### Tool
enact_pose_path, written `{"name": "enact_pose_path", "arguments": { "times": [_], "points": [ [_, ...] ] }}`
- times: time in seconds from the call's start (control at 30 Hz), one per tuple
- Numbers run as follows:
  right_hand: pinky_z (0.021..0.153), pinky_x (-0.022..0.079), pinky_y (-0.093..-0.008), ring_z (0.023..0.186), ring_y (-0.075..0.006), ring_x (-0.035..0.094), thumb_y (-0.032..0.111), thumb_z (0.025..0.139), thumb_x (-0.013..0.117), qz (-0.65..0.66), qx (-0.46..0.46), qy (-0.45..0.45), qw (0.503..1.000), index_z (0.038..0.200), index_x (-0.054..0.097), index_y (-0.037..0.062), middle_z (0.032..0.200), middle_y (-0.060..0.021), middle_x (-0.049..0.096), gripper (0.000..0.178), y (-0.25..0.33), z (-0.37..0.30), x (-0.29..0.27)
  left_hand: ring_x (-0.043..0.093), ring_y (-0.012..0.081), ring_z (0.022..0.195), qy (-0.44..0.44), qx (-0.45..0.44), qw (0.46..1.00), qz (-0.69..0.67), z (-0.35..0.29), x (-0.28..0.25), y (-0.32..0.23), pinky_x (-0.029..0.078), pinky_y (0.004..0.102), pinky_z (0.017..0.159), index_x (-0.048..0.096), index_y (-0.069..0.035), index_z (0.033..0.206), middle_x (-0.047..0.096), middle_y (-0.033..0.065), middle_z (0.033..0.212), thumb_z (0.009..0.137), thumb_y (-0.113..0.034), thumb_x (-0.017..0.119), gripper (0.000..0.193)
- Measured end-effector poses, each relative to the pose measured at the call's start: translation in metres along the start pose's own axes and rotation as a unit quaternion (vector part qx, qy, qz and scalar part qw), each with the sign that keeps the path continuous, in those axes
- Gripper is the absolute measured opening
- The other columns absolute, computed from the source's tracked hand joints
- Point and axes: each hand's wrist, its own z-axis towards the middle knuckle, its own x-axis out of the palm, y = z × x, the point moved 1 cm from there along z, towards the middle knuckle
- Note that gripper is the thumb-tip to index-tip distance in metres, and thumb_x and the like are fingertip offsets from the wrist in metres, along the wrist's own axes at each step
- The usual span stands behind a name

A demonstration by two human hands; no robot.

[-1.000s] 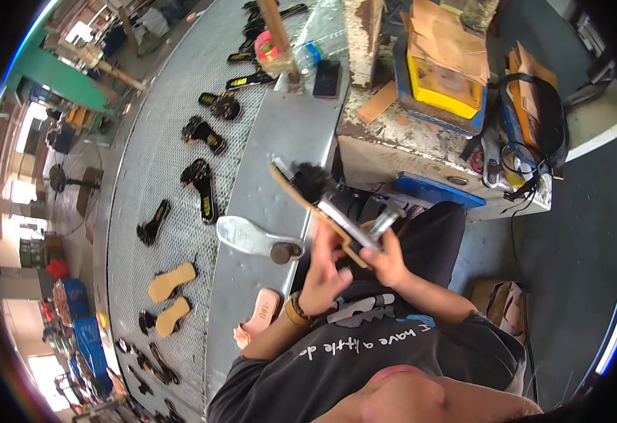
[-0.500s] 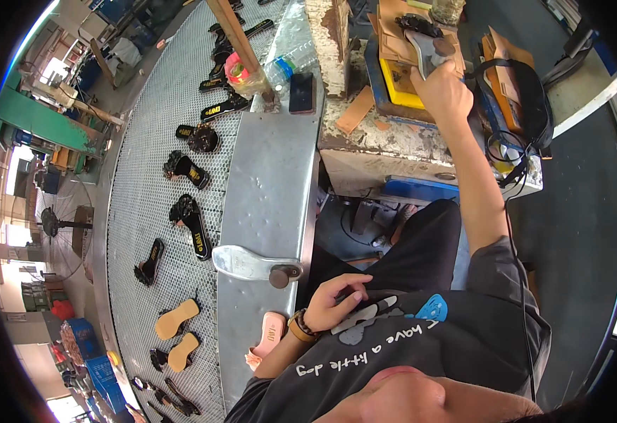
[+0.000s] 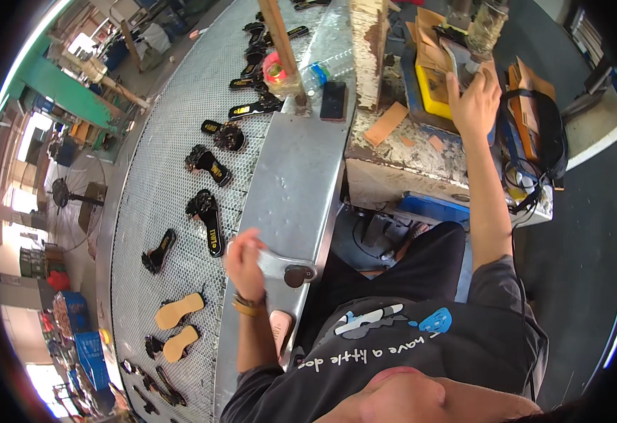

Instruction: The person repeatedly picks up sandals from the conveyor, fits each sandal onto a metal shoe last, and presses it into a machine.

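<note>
At the upper right, my right hand (image 3: 476, 104) has its thumb and fingers apart around the near end of a metal sole-shaped plate (image 3: 455, 58). Dark material lies at the plate's far end, below a round metal post (image 3: 489, 29). My left hand (image 3: 245, 262) is over the left end of a second metal sole-shaped plate (image 3: 274, 264) with a round brown knob (image 3: 295, 276). Its fingers are smeared by motion, so I cannot tell whether they touch or grip that plate. A pink sandal (image 3: 279, 330) lies just beyond my left wrist, partly hidden by the arm.
Black sandals (image 3: 212, 224) and tan-soled ones (image 3: 180, 311) lie along a mesh conveyor (image 3: 136, 247) at left. Beside the wooden post (image 3: 279, 32) are a phone (image 3: 333, 101), a plastic bottle (image 3: 328, 69) and pink tape (image 3: 274, 69). A yellow block (image 3: 432, 92) sits by my right hand.
My left hand has moved from my lap leftward to the metal plate on the ledge. My right hand has loosened around its plate, which is now under the post. The view has shifted.
</note>
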Motion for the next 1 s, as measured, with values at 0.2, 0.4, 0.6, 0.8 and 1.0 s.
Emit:
{"name": "enact_pose_path", "arguments": {
  "times": [0.2, 0.4, 0.6, 0.8, 1.0],
  "points": [
    [0.106, 0.045, -0.0546, 0.126, -0.0506, 0.052, 0.055, 0.088, 0.073, 0.082, 0.095, 0.105, 0.986, 0.123, 0.064, -0.0030, 0.135, -0.0279, 0.058, 0.068, -0.012, 0.032, -0.004, 0.054, 0.0405, 0.129, -0.113, 0.000, 0.815, 0.569, 0.083, -0.079, 0.094, 0.044, 0.0564, 0.108, 0.051, 0.003, 0.144, 0.063, 0.0235, 0.135, 0.092, -0.035, 0.072, 0.068],
    [0.111, 0.040, -0.0570, 0.128, -0.0503, 0.049, 0.054, 0.085, 0.068, 0.014, 0.196, 0.153, 0.968, 0.125, 0.067, -0.0048, 0.137, -0.0286, 0.058, 0.071, 0.004, 0.056, -0.002, 0.061, 0.0438, 0.126, 0.012, -0.292, 0.770, 0.567, 0.093, -0.084, 0.118, 0.052, 0.0519, 0.104, 0.052, 0.007, 0.140, 0.064, 0.0295, 0.133, 0.087, -0.042, 0.078, 0.077],
    [0.113, 0.037, -0.0554, 0.129, -0.0498, 0.047, 0.043, 0.084, 0.069, 0.049, 0.111, 0.018, 0.992, 0.123, 0.068, -0.0016, 0.136, -0.0275, 0.057, 0.059, -0.010, 0.048, 0.029, 0.069, 0.0456, 0.110, 0.011, -0.228, 0.777, 0.587, 0.095, -0.126, 0.176, 0.057, 0.0500, 0.097, 0.063, 0.008, 0.120, 0.071, 0.0302, 0.116, 0.072, -0.039, 0.088, 0.073],
    [0.097, 0.052, -0.0359, 0.105, -0.0323, 0.071, 0.027, 0.084, 0.074, 0.253, 0.208, 0.161, 0.931, 0.134, 0.068, 0.0037, 0.112, -0.0172, 0.075, 0.055, -0.012, 0.027, 0.028, 0.065, 0.0189, 0.082, -0.171, -0.160, 0.969, 0.078, 0.054, -0.131, 0.107, 0.055, 0.0334, 0.075, 0.063, 0.005, 0.116, 0.070, 0.0109, 0.099, 0.085, -0.025, 0.084, 0.048],
    [0.071, 0.049, -0.0345, 0.073, -0.0198, 0.059, 0.010, 0.085, 0.071, 0.539, 0.370, 0.077, 0.753, 0.097, 0.067, -0.0041, 0.080, -0.0057, 0.063, 0.019, 0.082, -0.056, -0.076, 0.074, 0.0378, 0.100, -0.059, -0.087, 0.961, -0.255, -0.033, -0.035, -0.008, 0.064, 0.0448, 0.085, 0.033, -0.001, 0.154, 0.054, 0.0259, 0.149, 0.107, -0.013, 0.051, 0.051]
  ]
}}
